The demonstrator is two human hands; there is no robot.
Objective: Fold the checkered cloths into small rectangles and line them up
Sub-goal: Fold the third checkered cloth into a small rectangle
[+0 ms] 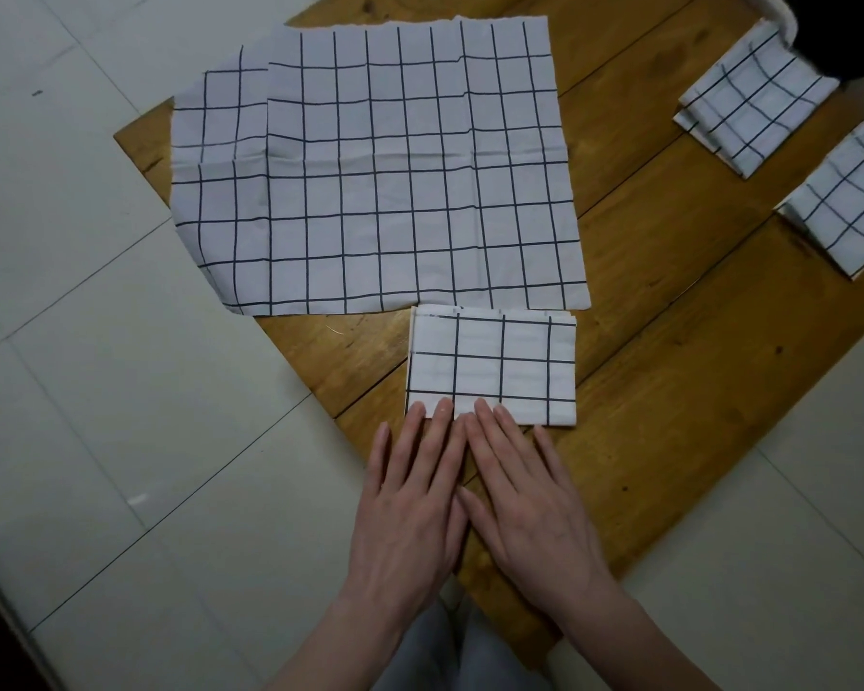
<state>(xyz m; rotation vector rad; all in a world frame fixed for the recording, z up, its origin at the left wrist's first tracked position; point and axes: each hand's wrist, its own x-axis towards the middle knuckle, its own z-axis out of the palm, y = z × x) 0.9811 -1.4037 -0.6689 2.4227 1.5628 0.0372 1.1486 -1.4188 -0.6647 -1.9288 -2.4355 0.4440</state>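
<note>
While both hands lie flat and side by side at the bottom middle of the frame, the left hand [412, 501] and the right hand [529, 506] keep their fingers [442, 416] straight and hold nothing; only the tips press the near edge of the small folded cloth [492, 369]. This cloth sits in the middle of the frame on the wooden bench [669, 341]; its far edge touches the big open cloth [370, 167], which lies spread flat in the upper middle. Two more folded cloths wait at the right edge; one [754, 102] is in the upper right, the other [849, 202] just below it; white floor tiles [96, 341] fill the left side.
</note>
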